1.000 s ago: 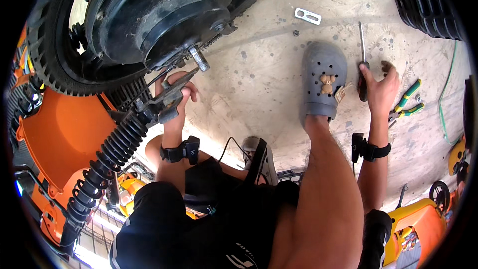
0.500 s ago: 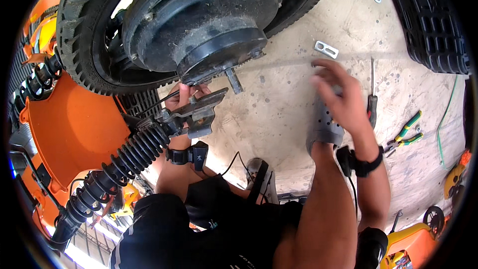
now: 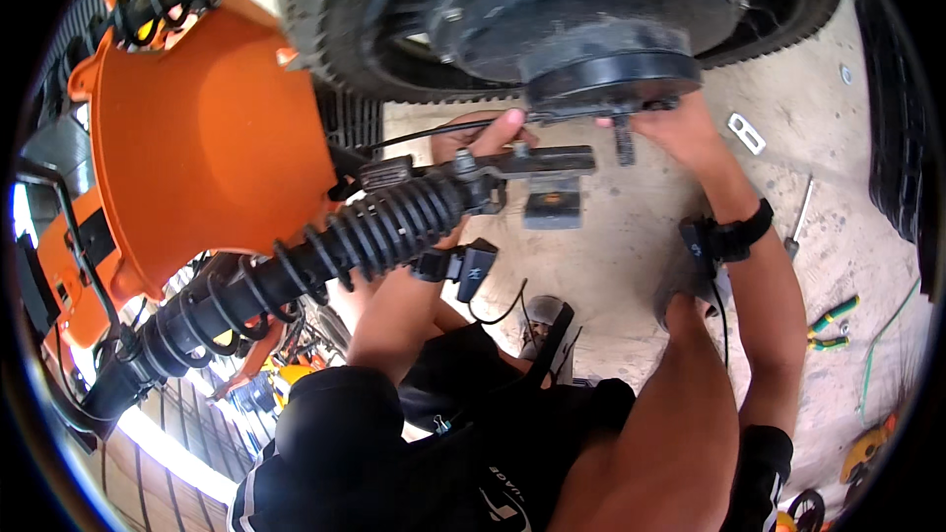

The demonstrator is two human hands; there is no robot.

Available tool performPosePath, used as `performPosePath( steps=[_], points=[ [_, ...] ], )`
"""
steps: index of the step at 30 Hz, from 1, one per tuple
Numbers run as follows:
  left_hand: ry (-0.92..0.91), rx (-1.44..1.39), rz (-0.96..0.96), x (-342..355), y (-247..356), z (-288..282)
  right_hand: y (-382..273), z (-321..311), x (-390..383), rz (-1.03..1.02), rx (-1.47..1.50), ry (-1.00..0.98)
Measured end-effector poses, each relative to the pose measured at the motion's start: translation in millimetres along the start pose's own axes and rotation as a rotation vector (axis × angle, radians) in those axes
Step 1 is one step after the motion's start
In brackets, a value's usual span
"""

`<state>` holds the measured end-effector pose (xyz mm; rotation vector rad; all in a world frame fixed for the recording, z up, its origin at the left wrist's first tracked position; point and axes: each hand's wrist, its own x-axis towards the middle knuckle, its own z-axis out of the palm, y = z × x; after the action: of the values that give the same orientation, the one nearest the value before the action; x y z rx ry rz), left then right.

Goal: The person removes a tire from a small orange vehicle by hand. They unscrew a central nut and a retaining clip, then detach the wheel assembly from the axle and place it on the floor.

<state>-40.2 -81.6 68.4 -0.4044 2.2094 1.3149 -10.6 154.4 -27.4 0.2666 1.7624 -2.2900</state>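
A wheel with a black knobbly tyre (image 3: 330, 30) and a dusty round hub (image 3: 591, 10) fills the top of the view. From the hub's lower side a threaded axle (image 3: 624, 143) sticks out. My left hand (image 3: 468, 141) is closed around a thin black cable (image 3: 434, 130) just left of the hub, thumb on top. My right hand (image 3: 685, 133) reaches against the right underside of the black brake drum (image 3: 611, 79); its fingertips are mostly hidden behind it. Below my left hand, a metal bracket (image 3: 542, 160) caps a coil-spring shock absorber (image 3: 370, 222).
An orange body panel (image 3: 217, 143) stands at left. On the floor at right lie a slotted metal plate (image 3: 747, 133), a washer (image 3: 845, 74), a screwdriver (image 3: 803, 212), green-handled pliers (image 3: 836, 320) and a green strand (image 3: 882, 345). A black ribbed mat (image 3: 887, 128) lies at far right.
My right hand has moved from over the floor, left and up to the hub's underside. My left hand stays by the cable. The whole view has shifted, so the wheel appears farther right.
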Motion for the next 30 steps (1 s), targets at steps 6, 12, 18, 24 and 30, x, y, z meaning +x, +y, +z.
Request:
performPosePath(
  steps=[6, 12, 18, 24, 30],
  points=[
    [0.031, -0.204, 0.072, -3.7, -2.6, -1.4, -1.8, 24.7, -25.2, -0.141, -0.326, 0.397],
    [0.047, -0.247, 0.015, -10.1, 4.9, 2.4, 1.6, 18.8, -33.4, -0.265, -0.258, 0.469],
    [0.04, -0.249, -0.017, -7.7, 3.2, 4.6, -28.0, -0.2, -5.0, -0.099, -0.43, 0.023],
    [0.059, -0.25, 0.009, -8.1, 9.0, 3.4, -16.3, 14.2, 5.8, -0.011, -0.186, -0.004],
    [0.051, -0.281, 0.0, -5.2, 4.7, 2.8, -37.7, 22.7, -1.6, 0.062, -0.281, -0.049]
  ],
)
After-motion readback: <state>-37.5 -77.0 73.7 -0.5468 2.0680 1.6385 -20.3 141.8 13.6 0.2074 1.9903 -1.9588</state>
